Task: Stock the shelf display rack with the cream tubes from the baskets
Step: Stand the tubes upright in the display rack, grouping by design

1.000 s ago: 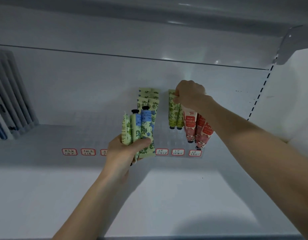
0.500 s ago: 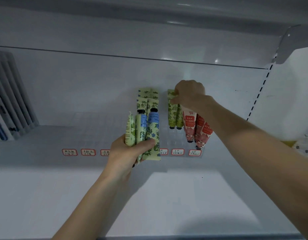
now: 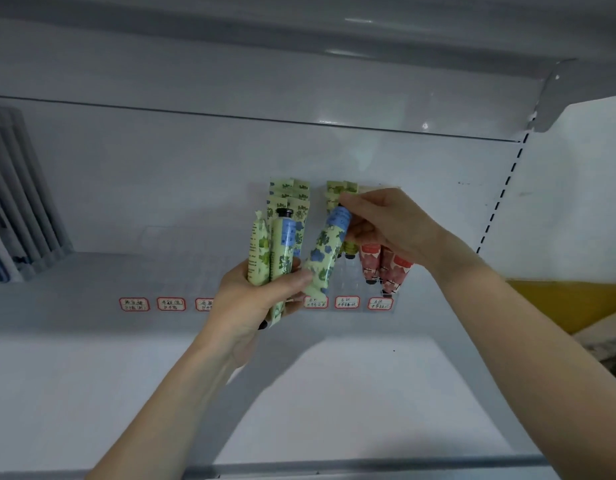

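While left grip (image 3: 251,299) clamps two spare tubes (image 3: 272,251) as ready supply, right grip (image 3: 386,226) pinches blue-flowered tube (image 3: 325,252) at its cap end, rack (image 3: 355,292) just behind it; likely for cap-down slotting.

Six white price tags (image 3: 171,303) with red borders run in a row along the front of the clear rack (image 3: 344,277). Each carries two lines of dark handwriting, seemingly Chinese characters, too blurred to read. The third tag from the left is half covered by the left hand (image 3: 251,299). The pale green tube (image 3: 256,252) gripped in that hand has a column of fine dark print down its side, too small to make out. The tilted tube (image 3: 325,249), pinched by the right hand (image 3: 386,226), bears a blue patch with no legible words. The red tubes (image 3: 370,261) show faint, unreadable marks.
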Motion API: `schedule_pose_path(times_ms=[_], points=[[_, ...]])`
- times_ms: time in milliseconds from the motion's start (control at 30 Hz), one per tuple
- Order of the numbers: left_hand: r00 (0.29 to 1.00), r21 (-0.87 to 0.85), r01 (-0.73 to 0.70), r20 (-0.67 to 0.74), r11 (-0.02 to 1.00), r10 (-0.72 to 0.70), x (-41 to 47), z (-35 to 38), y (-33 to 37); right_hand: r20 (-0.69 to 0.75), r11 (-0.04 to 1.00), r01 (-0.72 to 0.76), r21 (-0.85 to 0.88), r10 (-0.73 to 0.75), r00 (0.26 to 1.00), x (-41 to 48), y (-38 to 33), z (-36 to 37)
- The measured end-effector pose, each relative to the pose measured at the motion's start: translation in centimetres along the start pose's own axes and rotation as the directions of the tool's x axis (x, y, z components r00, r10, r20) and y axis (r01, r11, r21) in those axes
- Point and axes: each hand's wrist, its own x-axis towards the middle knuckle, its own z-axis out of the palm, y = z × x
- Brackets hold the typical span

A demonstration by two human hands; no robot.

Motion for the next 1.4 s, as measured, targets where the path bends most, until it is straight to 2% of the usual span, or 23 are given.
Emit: schedule_pose_path(times_ms=[100,167,233,400,567,667,733,800,833,900,1000,1167,1400], points=[[0.999,0.007,-0.032,-0.035,0.999,0.032,0.0,-0.2,0.0,-0.02,0.991,-0.035,0.129,0.038,0.999,-0.5,0.3,-0.6],[0.993,0.015,-0.068,-0.099,0.998,0.069,0.2,-0.4,0.2,0.034,0.981,-0.077,0.178,0.072,0.997,-1.0,0.6,-0.9],[0.982,0.031,-0.105,-0.157,0.994,0.108,0.4,-0.8,0.3,0.113,0.978,-0.14,0.156,0.123,0.986,-1.7,1.1,-1.2],[0.973,0.087,-0.141,-0.171,0.986,0.155,0.5,-1.7,0.4,0.307,0.976,-0.209,-0.063,0.218,0.926,-3.2,2.6,-1.4],[0.982,0.135,-0.126,-0.126,0.983,0.143,0.4,-1.6,0.2,0.446,0.905,-0.108,-0.412,0.304,0.842,-3.6,3.1,0.5],[0.979,0.128,-0.125,-0.142,0.984,0.143,0.5,-1.8,0.2,0.491,0.88,-0.067,-0.47,0.324,0.809,-3.4,3.3,1.7],[0.974,0.085,-0.119,-0.183,0.989,0.132,0.6,-2.5,0.3,0.404,0.933,-0.079,-0.352,0.227,0.886,-2.9,3.3,1.8],[0.967,0.07,-0.116,-0.22,0.991,0.129,0.6,-3.3,0.2,0.217,0.987,-0.07,-0.142,0.1,0.971,-1.9,3.2,1.6],[0.964,0.067,-0.113,-0.233,0.991,0.125,0.5,-3.6,0.2,0.129,0.994,-0.027,-0.11,0.041,0.991,-1.3,3.0,1.6],[0.963,0.042,-0.095,-0.248,0.995,0.103,0.4,-4.1,0.1,-0.012,0.981,0.049,-0.185,-0.053,0.999,0.0,3.1,2.1],[0.965,-0.006,-0.066,-0.257,0.998,0.062,0.4,-4.7,-0.1,-0.173,0.948,0.032,-0.318,-0.091,0.981,1.5,3.5,4.0],[0.965,-0.009,-0.059,-0.256,0.998,0.055,0.7,-5.3,-0.2,-0.249,0.935,-0.035,-0.353,-0.058,0.967,2.9,5.3,6.0],[0.966,-0.003,-0.055,-0.253,0.999,0.052,1.2,-5.6,-0.4,-0.204,0.903,-0.054,-0.426,-0.038,0.978,3.2,6.2,7.0]])
